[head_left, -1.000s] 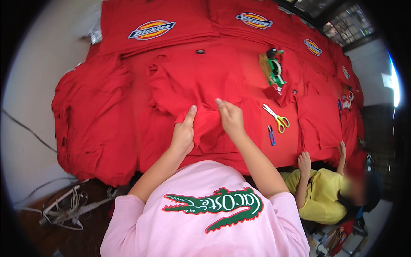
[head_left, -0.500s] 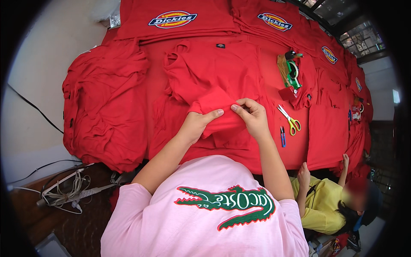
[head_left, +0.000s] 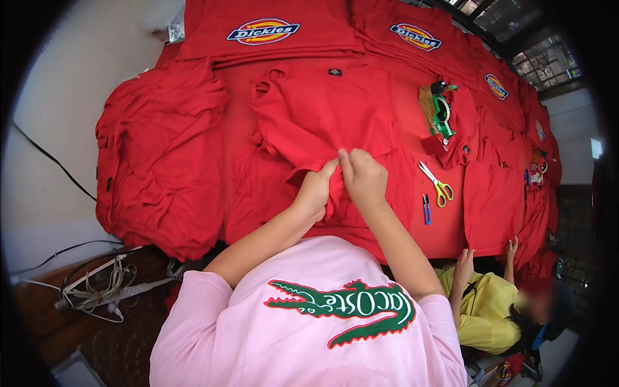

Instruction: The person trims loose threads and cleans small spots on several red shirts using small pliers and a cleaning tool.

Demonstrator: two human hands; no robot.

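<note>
Red fabric everywhere, and the piece that matters is the red garment point(head_left: 335, 106) lying right in front of the person, small dark label point(head_left: 334, 72) at its far edge, near edge lifted up into both hands. What's just changed: half a second back the hands were apart with a flap of cloth spread between them, and now they've come together, thumbs almost meeting over a gathered bit. I'd read that as the handling going from a spread-out section to one small spot. Left hand point(head_left: 314, 193) is mostly closed, thumb up, pinching the bunched cloth. Right hand point(head_left: 365, 182) is curled up tight just beside it and looks like it's got the same bunch, though its fingertips are partly hidden so I can't swear to the exact grip. Over to the right, yellow-handled scissors point(head_left: 443, 193) and blue snips point(head_left: 427, 211) lie near each other, untouched, with a green tape dispenser point(head_left: 441, 115) beyond them. Big rumpled red pile point(head_left: 161, 155) off to the left, and a co-worker in a yellow top point(head_left: 489, 319) down at the right.
</note>
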